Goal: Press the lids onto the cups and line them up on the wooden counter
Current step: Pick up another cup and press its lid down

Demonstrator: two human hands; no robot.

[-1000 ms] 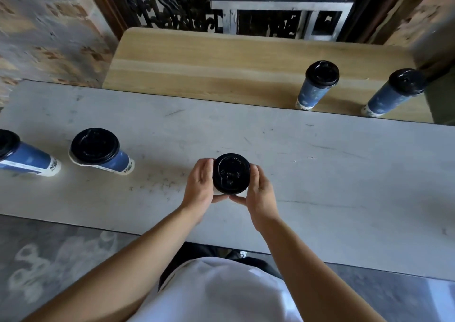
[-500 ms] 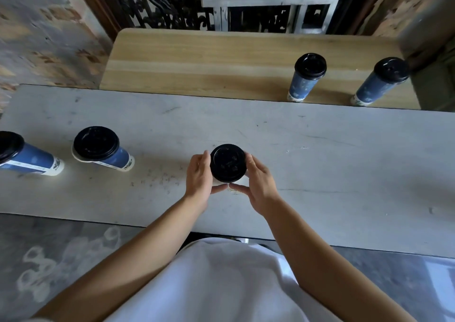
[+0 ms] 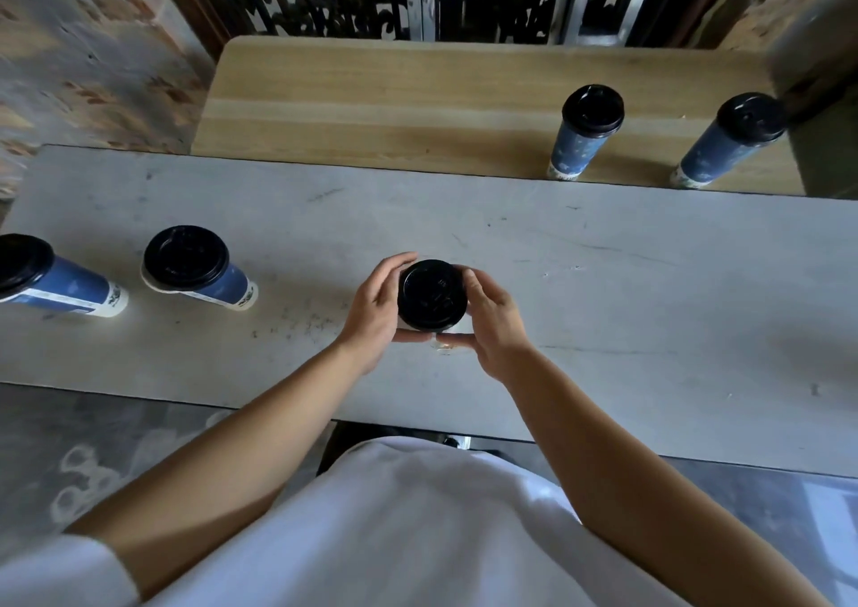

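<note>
Both hands wrap one cup: left hand (image 3: 376,309) and right hand (image 3: 492,323) cupped around its sides, thumbs meeting at the near side just under the black lid (image 3: 432,294). Cup stands on the grey table (image 3: 603,281), centre. Lid looks seated, can't confirm fully pressed. Two lidded cups (image 3: 586,133) (image 3: 729,142) already on the wooden counter (image 3: 371,105). Two more (image 3: 195,267) (image 3: 42,277) wait at left, lids on. Contents hidden.
</note>
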